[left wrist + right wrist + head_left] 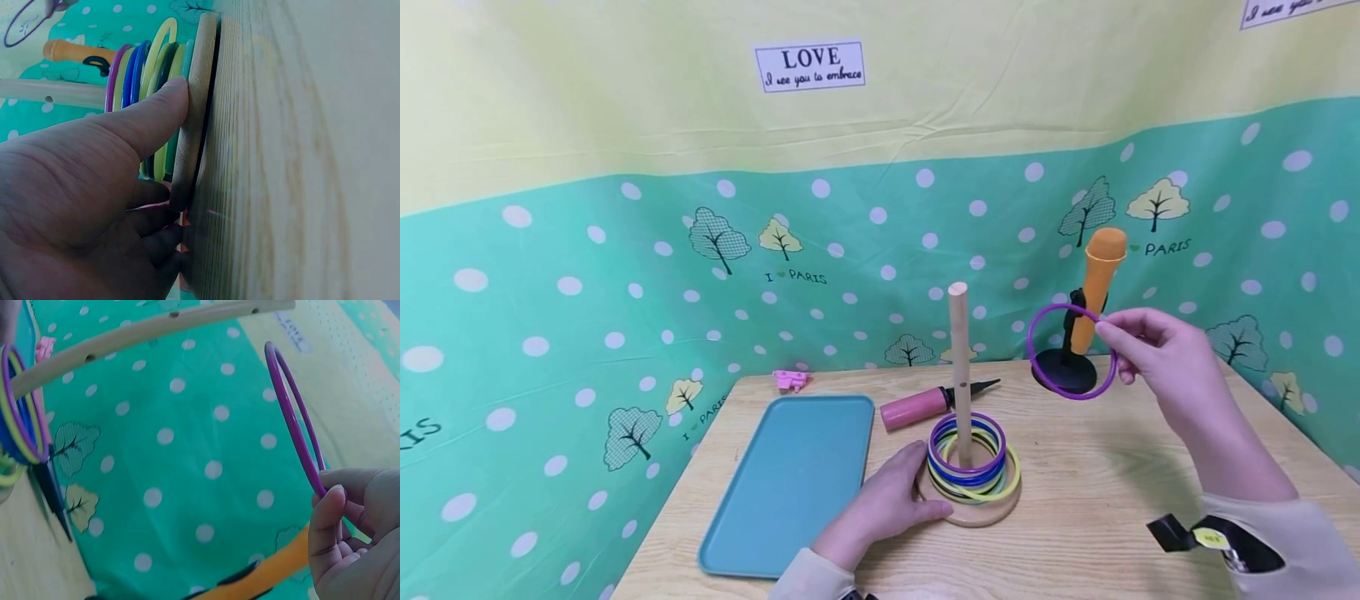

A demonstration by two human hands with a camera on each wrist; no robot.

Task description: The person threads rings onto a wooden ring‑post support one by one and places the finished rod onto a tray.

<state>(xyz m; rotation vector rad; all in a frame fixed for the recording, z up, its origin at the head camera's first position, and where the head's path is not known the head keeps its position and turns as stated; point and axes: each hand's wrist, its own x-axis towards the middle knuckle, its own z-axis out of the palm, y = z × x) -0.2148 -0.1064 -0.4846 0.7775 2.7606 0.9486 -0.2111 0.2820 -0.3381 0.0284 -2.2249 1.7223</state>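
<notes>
My right hand [1168,354] pinches a thin purple ring [1034,360] between thumb and fingers, in the air to the right of a wooden ring-toss stand [961,358]. In the right wrist view the ring [289,415] stands up from the fingertips. Around the foot of the stand's upright peg lie several stacked rings [1004,446] in purple, blue, yellow, black and green. My left hand [887,496] grips the left side of the round wooden base [981,515]. In the left wrist view its thumb [147,115] lies by the base's edge and the lowest rings.
A blue tray [797,483] lies left of the stand. Behind the stand is a pink hand pump [916,408] with a black nozzle. An orange toy microphone [1099,275] on a black stand is at the back right. A small pink toy [791,380] sits near the back edge.
</notes>
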